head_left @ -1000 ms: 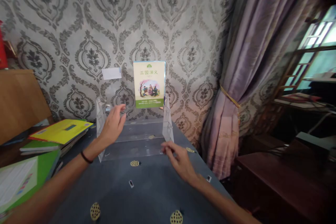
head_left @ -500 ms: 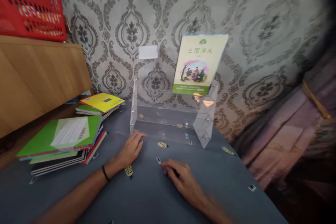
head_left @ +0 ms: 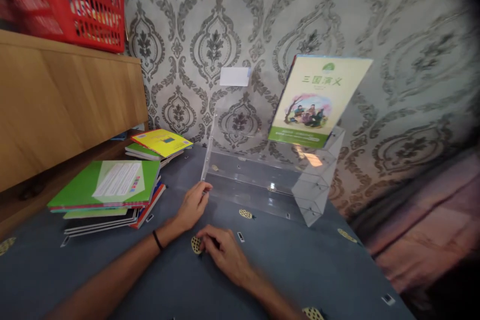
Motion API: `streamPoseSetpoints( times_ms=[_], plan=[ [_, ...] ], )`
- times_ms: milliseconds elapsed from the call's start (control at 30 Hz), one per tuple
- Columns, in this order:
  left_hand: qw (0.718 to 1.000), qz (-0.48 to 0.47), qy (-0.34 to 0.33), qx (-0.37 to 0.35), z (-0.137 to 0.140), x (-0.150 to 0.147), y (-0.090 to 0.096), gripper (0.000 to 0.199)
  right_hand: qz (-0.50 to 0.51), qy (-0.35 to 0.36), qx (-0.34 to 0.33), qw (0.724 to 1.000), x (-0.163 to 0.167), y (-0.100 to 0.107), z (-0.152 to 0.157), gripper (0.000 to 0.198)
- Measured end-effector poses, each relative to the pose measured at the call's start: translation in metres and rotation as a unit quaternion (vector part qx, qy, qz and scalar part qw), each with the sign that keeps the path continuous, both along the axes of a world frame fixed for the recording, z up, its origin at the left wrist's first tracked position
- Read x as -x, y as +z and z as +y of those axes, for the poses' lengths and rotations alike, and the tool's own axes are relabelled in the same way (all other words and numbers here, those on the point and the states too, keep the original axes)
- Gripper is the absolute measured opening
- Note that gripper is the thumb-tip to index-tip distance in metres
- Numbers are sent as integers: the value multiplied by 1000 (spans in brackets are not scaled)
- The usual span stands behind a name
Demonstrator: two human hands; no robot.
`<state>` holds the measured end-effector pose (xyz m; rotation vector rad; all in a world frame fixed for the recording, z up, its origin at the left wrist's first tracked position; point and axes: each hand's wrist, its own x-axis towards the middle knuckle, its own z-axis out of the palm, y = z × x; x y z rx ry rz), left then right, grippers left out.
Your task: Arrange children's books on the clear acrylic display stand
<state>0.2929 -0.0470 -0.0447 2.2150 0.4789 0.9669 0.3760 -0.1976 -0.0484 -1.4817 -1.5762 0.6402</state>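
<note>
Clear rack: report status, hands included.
Left hand empty, near clear rack; right hand empty, beside left. Rack upright, one book on it. Book stacks off left, none between hands and rack.

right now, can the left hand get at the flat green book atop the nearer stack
Probably yes: the left hand seems to hold nothing, and nothing visible blocks its way to the flat green book.

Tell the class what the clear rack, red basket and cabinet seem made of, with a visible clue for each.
Clear rack: glossy plastic, likely acrylic; the printed tabletop shows through it. Red basket: probably moulded plastic, shiny; its wall is pierced with slots. Cabinet: wood or wood-look laminate, smooth; grain streaks cross its face.
</note>
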Motion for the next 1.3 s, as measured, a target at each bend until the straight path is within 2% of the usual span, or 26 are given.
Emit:
streamPoseSetpoints(
  times_ms=[200,333,533,633,733,833,967,1133,1300],
  plan=[
    [999,2,34,-13,12,11,29,19,29,-16,19,999,-5,-1,-6,29],
    [994,60,59,-67,33,26,48,19,24,-6,17,1000,-6,0,-5,29],
    [956,204,118,-174,99,58,86,22,14,-1,27,1000,-6,-2,-3,30],
    [946,219,166,-172,136,84,110,28,15,-2,30,999,-7,-3,-3,30],
    [931,247,211,-166,165,117,124,33,10,4,23,1000,-8,-5,-2,29],
    [908,320,217,-163,181,149,121,39,12,9,22,1000,-8,-5,-2,29],
    [885,369,231,-167,183,174,98,48,10,7,24,1000,-8,-4,-1,29],
    [878,391,229,-156,175,181,73,60,5,3,25,1000,-7,-4,-1,29],
    [855,426,237,-176,169,181,64,64,5,1,28,1000,-7,-3,-1,28]
  ],
)
